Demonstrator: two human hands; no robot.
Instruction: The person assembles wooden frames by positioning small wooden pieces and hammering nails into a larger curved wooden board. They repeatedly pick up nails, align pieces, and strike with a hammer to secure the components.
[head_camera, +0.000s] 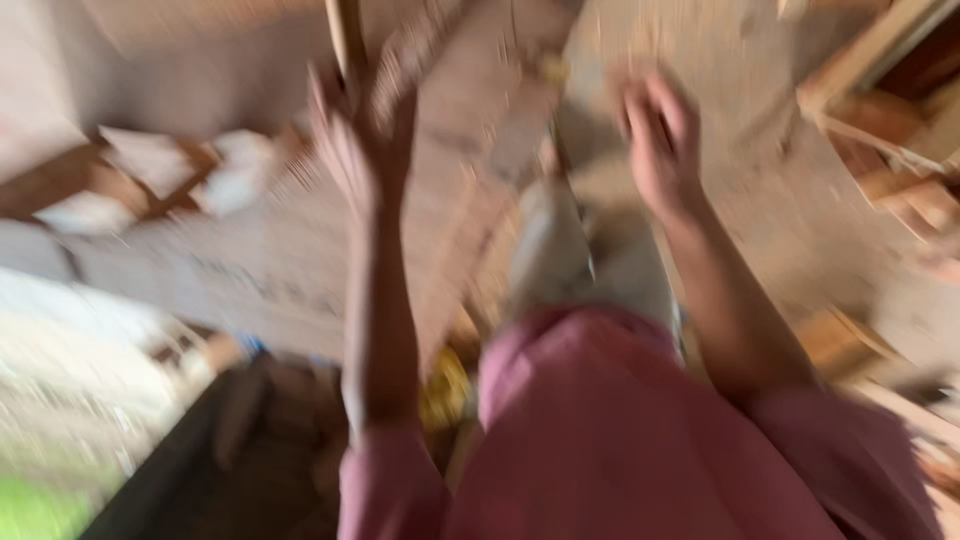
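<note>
The view is heavily blurred by motion. My left hand (355, 135) is raised at the top centre, fingers curled around a thin pale wooden stick (345, 35) that runs up out of frame. My right hand (660, 135) is held out over a dusty, sawdust-coloured surface (740, 170); its fingers look loosely bent, and the blur hides whether it holds anything. Both arms come out of pink sleeves (600, 440) at the bottom.
A wide pale wooden board (300, 250) slants across the middle left. Wooden frames and slats (890, 110) lie at the right. Pale scraps (150, 170) sit at the left. A dark opening (230, 460) and something yellow (445, 390) show below.
</note>
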